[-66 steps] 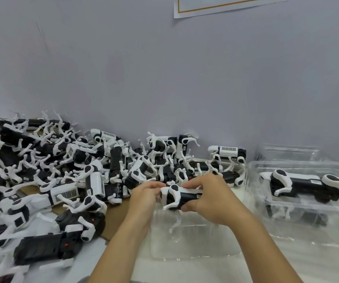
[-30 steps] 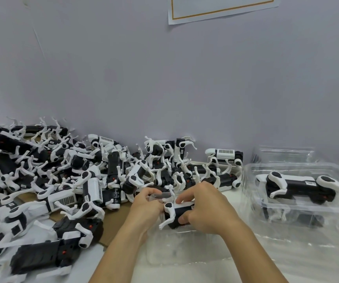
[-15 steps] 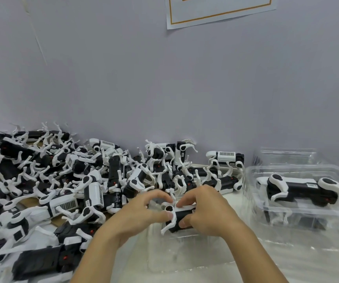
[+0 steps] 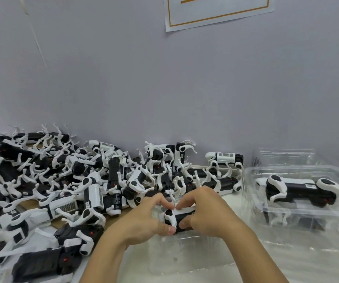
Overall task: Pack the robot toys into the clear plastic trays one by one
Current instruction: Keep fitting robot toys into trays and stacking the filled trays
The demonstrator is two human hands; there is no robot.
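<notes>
A small black-and-white robot toy (image 4: 173, 218) is held between both hands over a clear plastic tray (image 4: 187, 256) in front of me. My left hand (image 4: 144, 221) pinches its white leg with thumb and fingers. My right hand (image 4: 203, 213) grips the toy's body from the right and hides most of it. A second clear tray (image 4: 252, 180) at the right holds a packed robot toy (image 4: 299, 190).
A large pile of black-and-white robot toys (image 4: 72, 180) covers the table's left and back, up to the grey wall. Empty clear trays (image 4: 287, 157) stand stacked behind the filled one. A bordered paper sheet (image 4: 215, 11) hangs on the wall.
Both hands have lowered the toy toward the near tray. My left hand has shifted its fingers onto the toy's white leg.
</notes>
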